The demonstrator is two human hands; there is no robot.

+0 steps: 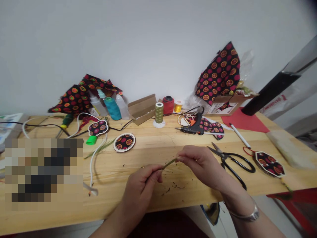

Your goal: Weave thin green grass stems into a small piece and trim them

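A thin bundle of olive-green thread (170, 163) is stretched between my two hands, just above the table's front part. My left hand (146, 181) pinches its lower left end between thumb and fingers. At the upper right end, my right hand (198, 163) pinches it too. Black-handled scissors (229, 158) lie beside my right wrist, blades partly apart. Beyond my hands stands a spool of matching olive-green thread (159, 113). To the left lies a round patterned fabric piece with a pale rim (124, 142), near loose green strands (102, 147).
A black glue gun (194, 125) lies at the back right, near a cardboard box with patterned cloth (220, 74). An octagonal fabric piece (269, 164) and a white pen (240, 135) lie right. A white cord (92, 165) crosses the left side. The lower left is pixelated.
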